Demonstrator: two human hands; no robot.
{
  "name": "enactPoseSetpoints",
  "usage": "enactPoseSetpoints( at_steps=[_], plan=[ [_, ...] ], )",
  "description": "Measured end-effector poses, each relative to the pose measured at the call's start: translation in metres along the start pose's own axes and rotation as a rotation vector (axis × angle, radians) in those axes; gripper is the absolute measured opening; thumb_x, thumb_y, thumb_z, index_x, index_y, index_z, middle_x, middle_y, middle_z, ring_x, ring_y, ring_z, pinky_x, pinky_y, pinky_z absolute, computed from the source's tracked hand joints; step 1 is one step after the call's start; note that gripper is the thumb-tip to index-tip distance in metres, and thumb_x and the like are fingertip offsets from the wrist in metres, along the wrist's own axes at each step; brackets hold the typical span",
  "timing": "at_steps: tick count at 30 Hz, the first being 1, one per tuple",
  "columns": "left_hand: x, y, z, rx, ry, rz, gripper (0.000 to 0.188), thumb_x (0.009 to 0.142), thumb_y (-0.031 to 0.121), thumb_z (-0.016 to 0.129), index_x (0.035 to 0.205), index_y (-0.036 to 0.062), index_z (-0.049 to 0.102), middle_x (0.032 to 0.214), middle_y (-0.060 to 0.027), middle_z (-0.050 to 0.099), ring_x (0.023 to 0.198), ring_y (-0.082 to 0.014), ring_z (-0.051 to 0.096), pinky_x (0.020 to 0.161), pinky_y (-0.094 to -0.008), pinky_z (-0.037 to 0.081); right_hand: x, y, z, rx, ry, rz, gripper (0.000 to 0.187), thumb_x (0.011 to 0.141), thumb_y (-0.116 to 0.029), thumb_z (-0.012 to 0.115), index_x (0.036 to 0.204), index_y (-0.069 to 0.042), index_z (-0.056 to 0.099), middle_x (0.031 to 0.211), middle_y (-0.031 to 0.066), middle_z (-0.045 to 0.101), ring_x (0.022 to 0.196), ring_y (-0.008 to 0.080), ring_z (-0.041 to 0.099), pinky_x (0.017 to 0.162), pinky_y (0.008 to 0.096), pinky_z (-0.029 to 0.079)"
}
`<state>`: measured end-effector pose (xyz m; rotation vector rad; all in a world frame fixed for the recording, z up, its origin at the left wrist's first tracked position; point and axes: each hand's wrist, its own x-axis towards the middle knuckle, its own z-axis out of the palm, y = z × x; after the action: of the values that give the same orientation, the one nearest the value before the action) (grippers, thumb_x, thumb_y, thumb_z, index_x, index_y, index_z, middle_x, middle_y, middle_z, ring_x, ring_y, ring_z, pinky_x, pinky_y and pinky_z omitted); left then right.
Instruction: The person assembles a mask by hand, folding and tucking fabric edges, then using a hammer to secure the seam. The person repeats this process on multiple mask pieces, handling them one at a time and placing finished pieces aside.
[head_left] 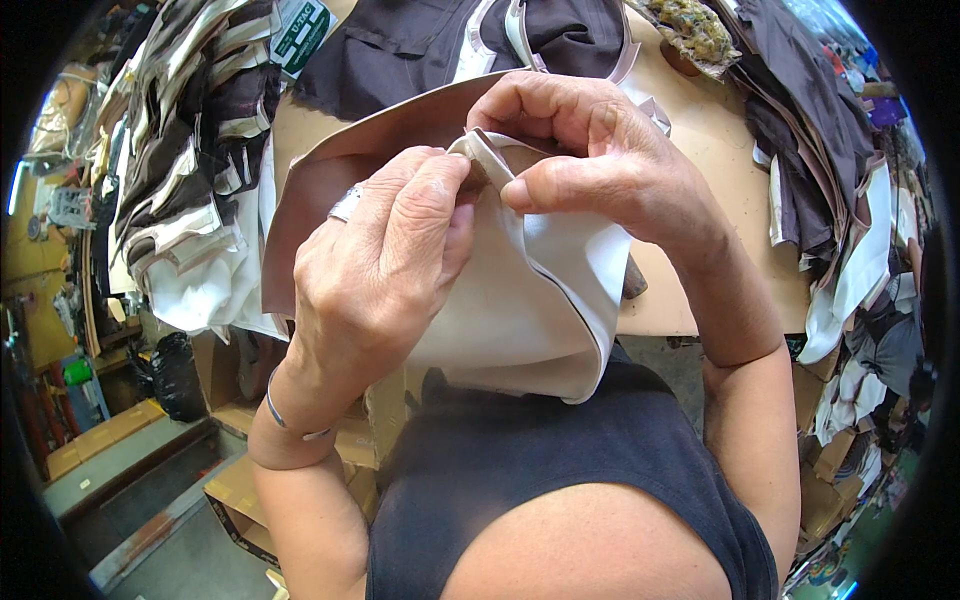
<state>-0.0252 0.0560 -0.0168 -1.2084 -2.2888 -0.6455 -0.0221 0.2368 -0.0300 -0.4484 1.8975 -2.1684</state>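
A sewn piece of leather-like sheet [490,315], cream on the side facing me and brown on a panel behind, hangs from my hands over the table's near edge. My left hand [375,260], with a ring and a thin metal bracelet, is closed in a pinch on the piece's upper edge. Just right of it, my right hand [615,160] curls over the same edge, its thumb against the cream side and its index finger behind. The fingertips of both hands nearly meet at a folded corner. A dark seam runs down the cream side. The brown panel [335,185] spreads out left of my hands.
Overlapping brown and cream pieces [195,200] are heaped on the left, with more dark pieces [810,130] on the right. Dark brown pieces [400,50], a green card [303,38] and a yellowish bundle [690,35] lie across the tan table [660,300]. A cardboard box [240,500] stands below.
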Motion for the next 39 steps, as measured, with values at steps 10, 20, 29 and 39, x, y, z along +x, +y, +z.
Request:
enactPoseSetpoints(
  at_steps=[10,20,29,39],
  plan=[
    [-0.0006,0.0024,0.0028,0.119,0.029,0.09,0.025,0.069,-0.003,0.064,0.094,-0.0016,0.059,0.087,-0.0155,0.062,0.076,-0.0251,0.063,0.064,-0.0303,0.051,0.0009,-0.0028,0.0009,0.123,-0.015,0.011,0.026,0.065,-0.004,0.054,0.089,0.005,0.055,0.08,0.0041,0.058,0.073,0.007,0.052,0.07,0.0184,0.042],
    [-0.0037,-0.0003,0.0051,0.083,0.057,0.092,0.025,0.069,-0.004,0.063,0.094,-0.0017,0.059,0.086,-0.015,0.062,0.076,-0.0244,0.063,0.063,-0.0296,0.052,0.0007,-0.0024,-0.0001,0.095,-0.014,-0.001,0.026,0.065,-0.006,0.055,0.089,0.005,0.056,0.079,0.0049,0.058,0.072,0.0067,0.052,0.068,0.0184,0.041],
    [-0.0015,0.0015,0.0031,0.146,0.043,0.126,0.025,0.069,-0.005,0.061,0.094,-0.0015,0.059,0.086,-0.0161,0.062,0.074,-0.0247,0.063,0.062,-0.0291,0.052,0.0009,-0.0023,0.0012,0.084,0.001,0.004,0.025,0.065,-0.006,0.059,0.087,0.004,0.057,0.078,0.0039,0.059,0.07,0.0068,0.052,0.068,0.0195,0.042],
    [-0.0042,0.0015,0.0029,0.061,0.07,0.069,0.023,0.071,-0.006,0.059,0.094,-0.0016,0.06,0.086,-0.0162,0.062,0.077,-0.0249,0.063,0.064,-0.0292,0.052,0.0012,-0.0012,0.0008,0.072,0.006,-0.032,0.026,0.064,-0.006,0.057,0.088,0.005,0.057,0.079,0.0053,0.059,0.071,0.008,0.053,0.069,0.0199,0.042]
  ],
)
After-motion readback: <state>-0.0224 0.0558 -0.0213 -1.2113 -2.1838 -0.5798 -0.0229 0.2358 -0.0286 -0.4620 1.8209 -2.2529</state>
